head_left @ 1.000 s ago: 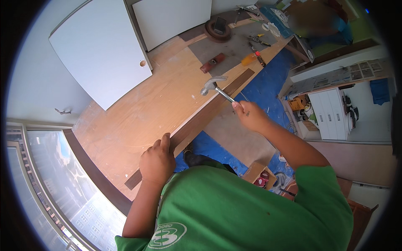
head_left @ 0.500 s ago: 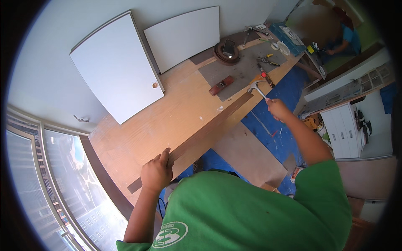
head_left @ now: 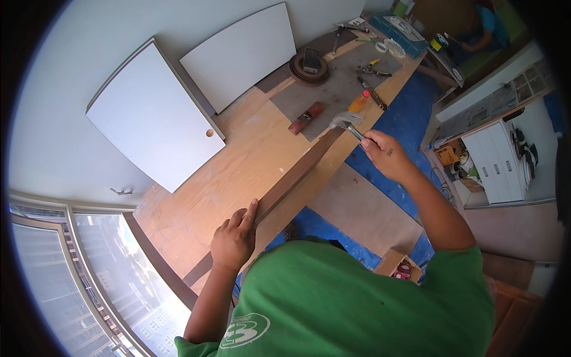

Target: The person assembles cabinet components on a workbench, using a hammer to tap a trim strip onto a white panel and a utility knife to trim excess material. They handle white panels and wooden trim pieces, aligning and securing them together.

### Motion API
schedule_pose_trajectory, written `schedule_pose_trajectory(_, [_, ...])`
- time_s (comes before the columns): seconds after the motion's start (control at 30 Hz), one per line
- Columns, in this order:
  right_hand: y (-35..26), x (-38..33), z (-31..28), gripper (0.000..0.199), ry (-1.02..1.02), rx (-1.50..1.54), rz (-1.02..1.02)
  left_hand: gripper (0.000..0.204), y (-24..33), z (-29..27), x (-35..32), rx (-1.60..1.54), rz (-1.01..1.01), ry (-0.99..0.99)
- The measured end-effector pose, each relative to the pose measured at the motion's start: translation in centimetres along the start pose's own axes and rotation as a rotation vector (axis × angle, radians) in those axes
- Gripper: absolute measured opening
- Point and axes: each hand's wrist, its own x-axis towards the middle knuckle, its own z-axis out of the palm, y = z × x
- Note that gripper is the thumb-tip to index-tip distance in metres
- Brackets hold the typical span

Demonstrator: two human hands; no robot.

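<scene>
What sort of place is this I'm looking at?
Probably a makeshift carpentry workspace in a room being fitted out: the right hand holds a hammer by a dark strip on a wooden worktop, and blue sheeting covers part of the floor.

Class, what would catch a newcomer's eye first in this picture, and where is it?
Probably the green T-shirt filling the lower middle. Next comes the claw hammer in the right hand's grip, at the far end of a dark brown strip, with the left hand on its nearer part. Upper left, two white panels stand at the back of the wooden worktop.
</scene>
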Motion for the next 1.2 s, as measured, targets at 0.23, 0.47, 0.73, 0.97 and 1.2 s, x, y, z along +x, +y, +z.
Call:
schedule_pose_trajectory(0.23, [-0.3,0.7,0.1,0.028,0.018,-0.319,0.006,0.061,-0.4,0.4,-0.1,0.054,0.011,0.020])
schedule_pose_trajectory(0.47, [-0.1,1.6,0.8,0.027,0.108,-0.258,-0.035,0.063,-0.3,0.3,0.2,0.087,0.006,0.033])
schedule_pose_trajectory(0.73, [-0.5,3.1,0.6,0.033,0.036,-0.283,-0.010,0.063,-0.2,0.4,0.1,0.093,0.007,0.041])
schedule_pose_trajectory(0.97, [-1.3,2.0,0.5,0.034,0.057,-0.320,-0.003,0.061,0.0,0.5,0.0,0.096,0.013,0.065])
schedule_pose_trajectory(1.2, [-0.3,1.1,1.0,0.033,0.031,-0.337,0.049,0.060,0.2,0.6,-0.2,0.106,0.020,0.062])
